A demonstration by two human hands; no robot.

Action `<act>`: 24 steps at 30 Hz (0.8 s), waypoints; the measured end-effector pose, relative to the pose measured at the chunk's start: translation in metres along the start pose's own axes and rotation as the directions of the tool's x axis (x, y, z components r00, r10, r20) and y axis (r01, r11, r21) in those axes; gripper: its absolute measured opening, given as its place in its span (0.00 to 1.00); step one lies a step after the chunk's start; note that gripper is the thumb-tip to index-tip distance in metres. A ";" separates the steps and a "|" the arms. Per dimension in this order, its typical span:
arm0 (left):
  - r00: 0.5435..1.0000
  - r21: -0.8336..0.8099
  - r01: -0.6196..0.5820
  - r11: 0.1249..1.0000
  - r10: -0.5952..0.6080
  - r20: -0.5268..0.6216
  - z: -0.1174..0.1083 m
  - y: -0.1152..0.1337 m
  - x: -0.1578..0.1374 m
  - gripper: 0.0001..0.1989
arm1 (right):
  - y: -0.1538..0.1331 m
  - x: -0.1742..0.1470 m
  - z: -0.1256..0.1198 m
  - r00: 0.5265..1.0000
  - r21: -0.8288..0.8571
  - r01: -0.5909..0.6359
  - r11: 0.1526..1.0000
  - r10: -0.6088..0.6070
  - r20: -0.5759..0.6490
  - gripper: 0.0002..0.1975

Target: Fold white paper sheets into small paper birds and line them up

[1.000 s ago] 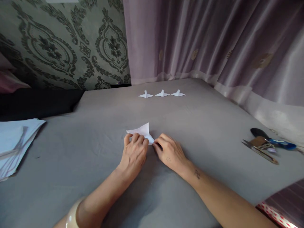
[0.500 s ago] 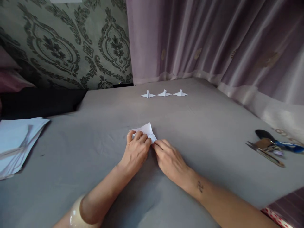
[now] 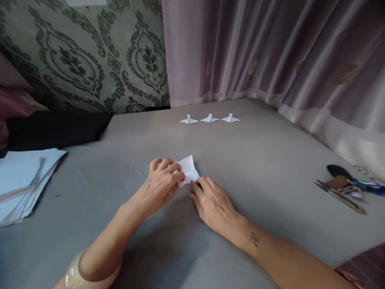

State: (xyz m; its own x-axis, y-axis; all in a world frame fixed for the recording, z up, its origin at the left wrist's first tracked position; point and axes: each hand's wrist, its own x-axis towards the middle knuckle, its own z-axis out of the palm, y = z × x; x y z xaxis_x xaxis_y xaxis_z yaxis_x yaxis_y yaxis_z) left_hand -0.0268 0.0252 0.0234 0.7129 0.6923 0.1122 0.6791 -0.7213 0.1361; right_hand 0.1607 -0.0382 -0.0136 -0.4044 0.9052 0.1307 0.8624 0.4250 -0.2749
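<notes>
A small folded piece of white paper point(image 3: 189, 168) lies on the grey cloth in front of me, with a crease across it. My left hand point(image 3: 162, 176) covers its left part, fingers bent and closed on the paper. At the near right corner, my right hand point(image 3: 212, 200) pinches the paper's edge between thumb and fingers. The fingertips of both hands partly hide the folds.
Three folded white paper figures point(image 3: 209, 118) stand in a row farther back. A stack of white paper point(image 3: 21, 172) lies at left beside a black cloth point(image 3: 57, 128). Scissors point(image 3: 339, 196) and blue-handled items point(image 3: 368, 186) lie at right, near the curtain point(image 3: 255, 52).
My left hand has slid left across the paper, uncovering more of its middle. My right hand stays at the near right corner. The view has shifted slightly.
</notes>
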 end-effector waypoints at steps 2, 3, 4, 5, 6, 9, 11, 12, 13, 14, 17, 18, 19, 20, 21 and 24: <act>1.000 -0.013 -0.013 1.000 0.013 -0.001 -0.003 0.000 0.001 0.12 | 0.000 0.000 0.000 1.000 -0.002 0.005 1.000 -0.005 -0.004 0.15; 1.000 -0.018 -0.023 1.000 0.023 -0.004 -0.003 0.000 0.001 0.12 | 0.000 0.000 0.000 1.000 -0.003 0.008 1.000 -0.008 -0.006 0.15; 0.999 -0.020 -0.036 0.999 0.036 -0.008 -0.003 0.000 0.002 0.13 | 0.000 0.000 0.000 1.000 -0.005 0.011 1.000 -0.011 -0.008 0.15; 0.999 -0.021 -0.052 0.998 0.051 -0.011 -0.003 -0.001 0.002 0.13 | 0.000 0.000 0.000 1.000 -0.007 0.014 1.000 -0.014 -0.009 0.15; 0.998 -0.020 -0.069 0.997 0.069 -0.015 -0.003 -0.002 0.003 0.13 | 0.000 0.000 0.000 1.000 -0.009 0.017 1.000 -0.017 -0.010 0.15; 0.994 -0.014 -0.109 0.994 0.108 -0.030 -0.001 -0.008 0.002 0.13 | 0.000 0.000 -0.001 1.000 -0.011 0.023 1.000 -0.023 -0.010 0.16; 0.993 -0.007 -0.109 0.994 0.108 -0.050 -0.001 -0.013 0.001 0.13 | 0.001 0.000 -0.001 1.000 -0.006 0.023 1.000 -0.023 -0.011 0.17; 0.993 -0.003 -0.106 0.994 0.105 -0.057 -0.001 -0.015 0.001 0.13 | 0.001 0.000 -0.002 1.000 -0.002 0.022 1.000 -0.022 -0.011 0.17; 0.992 0.000 -0.105 0.994 0.105 -0.062 -0.001 -0.016 0.001 0.13 | 0.001 0.000 -0.002 1.000 0.000 0.022 1.000 -0.022 -0.010 0.17; 0.992 0.002 -0.109 0.994 0.109 -0.062 -0.001 -0.017 0.000 0.12 | 0.001 0.000 -0.002 1.000 0.002 0.021 1.000 -0.021 -0.011 0.17; 0.989 0.006 -0.136 0.991 0.136 -0.057 0.003 -0.015 0.001 0.13 | 0.002 0.001 -0.003 1.000 -0.001 0.020 1.000 -0.020 -0.014 0.15; 0.988 0.010 -0.141 0.990 0.141 -0.062 0.004 -0.013 0.002 0.14 | 0.002 0.002 -0.004 1.000 -0.003 0.020 1.000 -0.020 -0.013 0.15; 0.987 0.016 -0.137 0.990 0.137 -0.079 0.006 -0.012 0.003 0.15 | 0.002 0.002 -0.004 1.000 -0.007 0.019 1.000 -0.020 -0.012 0.14; 0.988 0.020 -0.117 0.993 0.118 -0.101 0.008 -0.011 0.003 0.16 | 0.002 0.002 -0.004 1.000 -0.010 0.018 1.000 -0.019 -0.011 0.13; 0.988 0.016 -0.086 0.996 0.088 -0.126 0.009 -0.010 0.004 0.16 | 0.002 0.003 -0.004 1.000 -0.014 0.017 1.000 -0.017 -0.010 0.13; 0.982 -0.050 0.054 0.997 -0.062 -0.179 0.008 -0.011 0.004 0.15 | 0.002 0.003 -0.005 1.000 -0.015 0.017 1.000 -0.018 -0.012 0.13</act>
State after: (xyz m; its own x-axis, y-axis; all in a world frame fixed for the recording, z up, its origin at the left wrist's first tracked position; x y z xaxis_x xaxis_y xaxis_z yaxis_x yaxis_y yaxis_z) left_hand -0.0305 0.0354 0.0148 0.6264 0.7282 0.2781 0.7069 -0.6810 0.1911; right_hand 0.1629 -0.0344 -0.0090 -0.4159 0.8975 0.1469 0.8597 0.4407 -0.2582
